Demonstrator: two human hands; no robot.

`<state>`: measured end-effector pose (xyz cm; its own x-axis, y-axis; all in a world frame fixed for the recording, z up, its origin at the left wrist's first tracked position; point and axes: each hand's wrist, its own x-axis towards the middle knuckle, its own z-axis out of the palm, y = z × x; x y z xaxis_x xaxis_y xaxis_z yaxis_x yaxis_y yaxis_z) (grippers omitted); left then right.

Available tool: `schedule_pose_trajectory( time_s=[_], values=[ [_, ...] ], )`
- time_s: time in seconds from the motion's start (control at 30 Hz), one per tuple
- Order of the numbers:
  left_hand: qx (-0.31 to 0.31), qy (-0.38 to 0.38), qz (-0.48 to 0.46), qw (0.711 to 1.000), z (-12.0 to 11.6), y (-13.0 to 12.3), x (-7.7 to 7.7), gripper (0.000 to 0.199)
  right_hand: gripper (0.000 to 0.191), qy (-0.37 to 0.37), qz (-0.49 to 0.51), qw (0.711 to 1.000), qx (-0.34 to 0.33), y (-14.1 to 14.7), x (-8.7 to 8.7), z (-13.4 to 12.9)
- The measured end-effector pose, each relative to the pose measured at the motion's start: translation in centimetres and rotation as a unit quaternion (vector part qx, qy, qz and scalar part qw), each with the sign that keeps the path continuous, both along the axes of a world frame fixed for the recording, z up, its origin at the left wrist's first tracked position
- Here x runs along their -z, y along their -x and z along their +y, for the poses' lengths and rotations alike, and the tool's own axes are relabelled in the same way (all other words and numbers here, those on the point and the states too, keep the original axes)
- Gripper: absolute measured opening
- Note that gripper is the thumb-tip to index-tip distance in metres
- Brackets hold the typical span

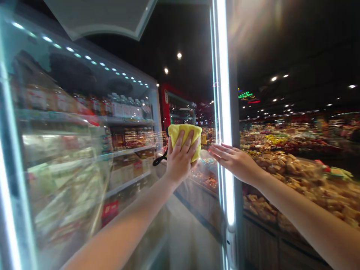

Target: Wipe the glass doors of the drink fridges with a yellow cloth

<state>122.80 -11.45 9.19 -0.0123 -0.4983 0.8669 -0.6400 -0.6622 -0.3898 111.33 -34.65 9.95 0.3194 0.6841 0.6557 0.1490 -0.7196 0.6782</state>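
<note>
My left hand (180,159) lies with fingers spread over a folded yellow cloth (184,137), pressing it flat to the glass door (194,210). A black loop (160,160) sticks out to the left of the cloth; I cannot tell what it belongs to. To the right, my right hand (234,161) reaches across the bright light strip (225,93) along the door's edge. Its fingers are stretched out, with nothing in them, and the fingertips are at or near the glass beside the strip.
Shelves with bottles (123,107) and packaged goods stand on the left, partly seen through glass or as reflections. Beyond the door's edge, heaps of bagged goods (303,176) fill a low display. A red-framed cabinet (165,97) stands farther back.
</note>
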Motion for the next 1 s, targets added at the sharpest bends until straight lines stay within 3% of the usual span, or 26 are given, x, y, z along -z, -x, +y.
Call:
schedule_pose_trajectory(
  time_s=[0.07, 0.13, 0.27, 0.33, 0.4, 0.5, 0.57, 0.73, 0.8, 0.93, 1.0],
  values=[
    [0.001, -0.049, -0.01, 0.999, 0.5, 0.1, 1.8, 0.067, 0.034, 0.0, 0.011, 1.0, -0.018, 0.3, 0.2, -1.1],
    [-0.006, -0.072, -0.007, 0.997, 0.6, 0.4, 2.4, 0.068, 0.036, -0.001, 0.026, 0.999, -0.036, 0.6, 0.4, -2.1],
    [-0.026, -0.014, 0.027, 0.999, -1.9, 1.2, 0.6, 0.063, 0.032, 0.014, 0.021, 0.998, -0.062, 1.2, 0.6, -3.2],
    [-0.034, 0.025, 0.037, 0.998, -3.5, 1.7, 0.4, 0.063, 0.031, 0.011, 0.018, 0.997, -0.078, 1.4, 0.9, -3.6],
    [-0.039, 0.039, 0.038, 0.998, -4.5, 2.1, 1.6, 0.063, 0.033, 0.002, 0.021, 0.995, -0.093, 1.8, 1.5, -4.2],
    [-0.031, 0.006, 0.032, 0.999, -4.6, 2.7, 4.7, 0.065, 0.035, -0.006, 0.016, 0.995, -0.096, 2.4, 2.7, -5.3],
    [-0.031, -0.015, 0.034, 0.999, -4.6, 3.2, 5.8, 0.064, 0.038, -0.007, 0.019, 0.995, -0.096, 2.8, 3.3, -5.9],
    [-0.034, -0.007, 0.046, 0.998, -6.5, 3.7, 4.3, 0.062, 0.04, -0.012, 0.036, 0.994, -0.099, 3.0, 3.9, -6.4],
    [-0.036, 0.01, 0.046, 0.998, -7.2, 3.7, 4.5, 0.061, 0.039, -0.015, 0.036, 0.995, -0.094, 3.1, 4.2, -6.3],
    [-0.038, -0.008, 0.049, 0.998, -7.0, 4.0, 7.9, 0.059, 0.045, -0.043, 0.05, 0.993, -0.097, 3.4, 5.1, -6.1],
    [-0.035, -0.035, 0.053, 0.997, -6.8, 4.1, 8.9, 0.06, 0.047, -0.054, 0.054, 0.992, -0.096, 3.5, 5.4, -6.0]
  ],
)
